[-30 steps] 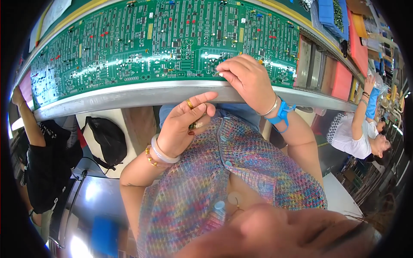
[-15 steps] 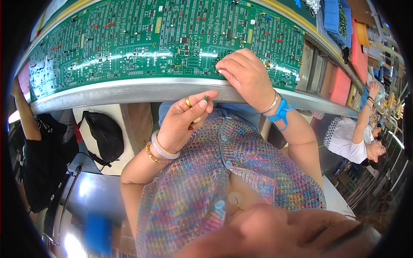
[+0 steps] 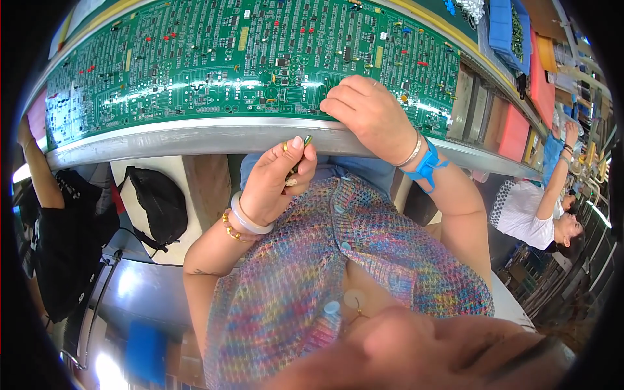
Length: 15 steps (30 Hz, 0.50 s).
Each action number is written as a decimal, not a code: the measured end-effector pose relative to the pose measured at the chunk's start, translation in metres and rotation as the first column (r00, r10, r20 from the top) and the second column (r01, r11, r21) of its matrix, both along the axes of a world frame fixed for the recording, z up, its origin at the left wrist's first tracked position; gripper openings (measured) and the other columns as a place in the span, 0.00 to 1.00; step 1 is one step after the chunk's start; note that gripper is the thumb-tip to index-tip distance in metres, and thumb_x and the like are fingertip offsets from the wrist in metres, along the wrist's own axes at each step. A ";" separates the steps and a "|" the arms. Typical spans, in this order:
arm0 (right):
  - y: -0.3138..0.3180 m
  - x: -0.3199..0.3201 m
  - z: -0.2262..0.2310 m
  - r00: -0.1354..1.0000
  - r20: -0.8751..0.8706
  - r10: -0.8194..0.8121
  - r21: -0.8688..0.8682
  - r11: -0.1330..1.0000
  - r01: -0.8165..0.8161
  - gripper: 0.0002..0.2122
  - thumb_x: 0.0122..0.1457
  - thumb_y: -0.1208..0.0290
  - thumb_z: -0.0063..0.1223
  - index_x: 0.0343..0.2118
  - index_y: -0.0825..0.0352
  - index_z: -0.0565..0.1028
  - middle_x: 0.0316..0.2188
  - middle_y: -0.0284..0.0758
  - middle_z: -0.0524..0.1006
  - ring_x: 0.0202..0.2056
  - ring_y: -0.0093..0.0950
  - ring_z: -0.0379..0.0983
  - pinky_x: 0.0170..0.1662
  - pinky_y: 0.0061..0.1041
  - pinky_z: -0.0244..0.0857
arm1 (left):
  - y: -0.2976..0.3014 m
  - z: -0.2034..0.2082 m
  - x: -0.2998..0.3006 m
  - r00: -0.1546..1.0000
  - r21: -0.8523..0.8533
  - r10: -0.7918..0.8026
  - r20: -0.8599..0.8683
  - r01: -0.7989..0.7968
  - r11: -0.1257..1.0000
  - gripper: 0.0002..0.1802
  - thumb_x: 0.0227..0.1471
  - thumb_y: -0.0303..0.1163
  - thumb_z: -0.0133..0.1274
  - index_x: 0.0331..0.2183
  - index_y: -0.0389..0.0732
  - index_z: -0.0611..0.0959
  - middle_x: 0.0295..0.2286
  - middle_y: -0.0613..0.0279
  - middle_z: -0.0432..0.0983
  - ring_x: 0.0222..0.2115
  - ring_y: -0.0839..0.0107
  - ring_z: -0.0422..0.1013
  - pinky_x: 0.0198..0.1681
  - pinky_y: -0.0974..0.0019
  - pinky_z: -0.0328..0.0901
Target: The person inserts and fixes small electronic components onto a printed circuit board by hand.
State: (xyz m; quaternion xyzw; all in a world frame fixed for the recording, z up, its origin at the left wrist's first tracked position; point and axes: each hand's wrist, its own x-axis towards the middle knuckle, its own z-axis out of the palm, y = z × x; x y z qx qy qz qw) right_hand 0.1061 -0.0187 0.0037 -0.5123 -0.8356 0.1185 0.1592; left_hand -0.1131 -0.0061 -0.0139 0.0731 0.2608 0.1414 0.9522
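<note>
A long green circuit board point(image 3: 182, 78) lies before me, dotted with small chips and red, yellow and white parts. Just below its near edge, my left hand point(image 3: 278, 174) pinches a small green electronic component point(image 3: 308, 140) between thumb and fingertips. More small pale and dark bits show in its curled fingers, too small to name. My right hand point(image 3: 370, 118) is over the board's near edge right of the middle, its fingers pressed together and pointing down to the board. What they hold, if anything, is hidden behind them.
A metal rail point(image 3: 195, 138) runs along the board's near side. At the far right stand a blue bin point(image 3: 502, 29) with small green parts and red-pink blocks point(image 3: 515, 133). A person's arm point(image 3: 42, 166) reaches in at the left; another person point(image 3: 530, 205) is at the right.
My left hand has shifted slightly left, and the green component sticks up more from its fingertips. The right hand's fingertips have moved a little left and closed over the white bit seen before.
</note>
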 end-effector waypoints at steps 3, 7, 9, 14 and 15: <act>0.004 0.002 0.008 0.981 -0.181 -0.063 0.035 0.997 0.070 0.09 0.45 0.73 0.59 0.32 0.64 0.77 0.32 0.32 0.75 0.37 0.32 0.70 0.40 0.30 0.66 | 0.005 0.006 0.000 0.999 -0.041 -0.027 0.021 0.028 0.999 0.17 0.64 0.42 0.39 0.31 0.41 0.74 0.21 0.73 0.61 0.17 0.85 0.50 0.18 0.79 0.45; 0.006 -0.011 0.024 0.865 -0.493 -0.092 -0.173 0.985 0.007 0.07 0.48 0.72 0.61 0.32 0.63 0.78 0.30 0.32 0.76 0.34 0.33 0.70 0.38 0.29 0.64 | 0.012 0.005 -0.001 0.996 -0.017 -0.030 0.080 0.032 0.999 0.17 0.64 0.42 0.39 0.30 0.42 0.74 0.20 0.74 0.59 0.17 0.85 0.50 0.17 0.79 0.44; 0.009 -0.015 0.027 0.846 -0.530 -0.064 -0.193 0.980 -0.047 0.07 0.48 0.72 0.61 0.31 0.62 0.77 0.30 0.32 0.76 0.33 0.33 0.69 0.37 0.29 0.63 | 0.015 0.006 0.000 0.986 -0.048 -0.048 0.159 0.056 0.997 0.17 0.64 0.42 0.39 0.30 0.42 0.73 0.20 0.75 0.58 0.16 0.85 0.49 0.17 0.79 0.44; 0.041 -0.019 0.035 0.878 -0.478 -0.001 -0.115 0.991 -0.062 0.06 0.50 0.69 0.58 0.30 0.63 0.75 0.29 0.32 0.74 0.35 0.34 0.69 0.38 0.31 0.65 | 0.031 0.015 -0.005 0.990 -0.032 0.005 0.139 0.000 0.999 0.18 0.65 0.42 0.38 0.34 0.39 0.76 0.18 0.76 0.56 0.16 0.85 0.49 0.17 0.78 0.44; 0.056 -0.016 0.035 0.903 -0.427 -0.051 -0.078 0.997 0.020 0.06 0.51 0.68 0.57 0.30 0.64 0.75 0.29 0.33 0.74 0.35 0.35 0.69 0.38 0.33 0.64 | 0.035 0.021 -0.008 1.000 0.203 0.013 0.012 -0.016 0.979 0.19 0.65 0.41 0.38 0.36 0.37 0.76 0.18 0.77 0.55 0.16 0.85 0.48 0.17 0.78 0.44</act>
